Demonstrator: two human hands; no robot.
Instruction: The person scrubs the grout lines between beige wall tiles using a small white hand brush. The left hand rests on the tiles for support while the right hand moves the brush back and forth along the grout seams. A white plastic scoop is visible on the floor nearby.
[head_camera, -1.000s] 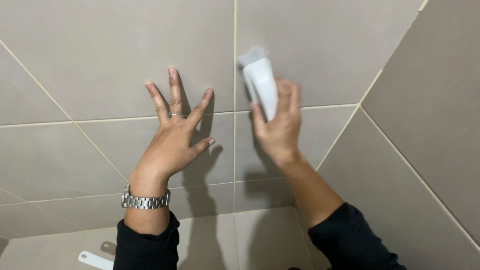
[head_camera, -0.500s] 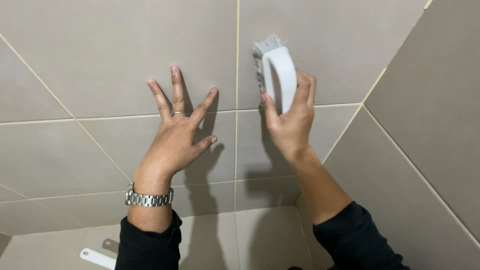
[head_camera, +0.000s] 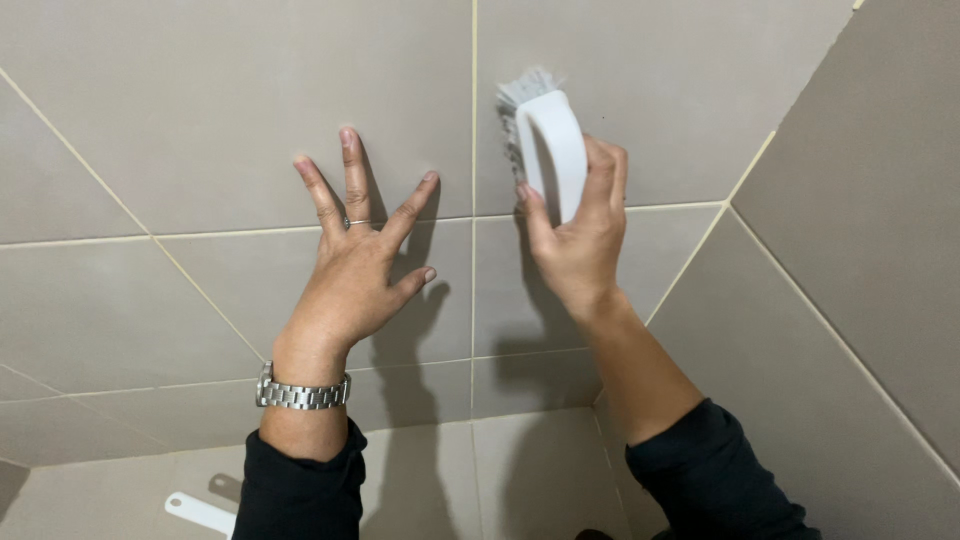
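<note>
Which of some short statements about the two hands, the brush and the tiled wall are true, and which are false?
1. The right hand holds a white scrub brush against the tiled wall. True.
2. The left hand grips a sponge. False: it holds nothing and lies flat on the wall, fingers spread.
3. A metal watch sits on the left wrist. True.
4. The brush bristles point away from the wall. False: they face the tiles.
5. The tiles are bright blue. False: they are grey-beige with pale grout.

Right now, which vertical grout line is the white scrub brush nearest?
The vertical cream grout line between both hands: the white plastic scrub brush sits just right of it; the corner joint lies farther right.
</note>
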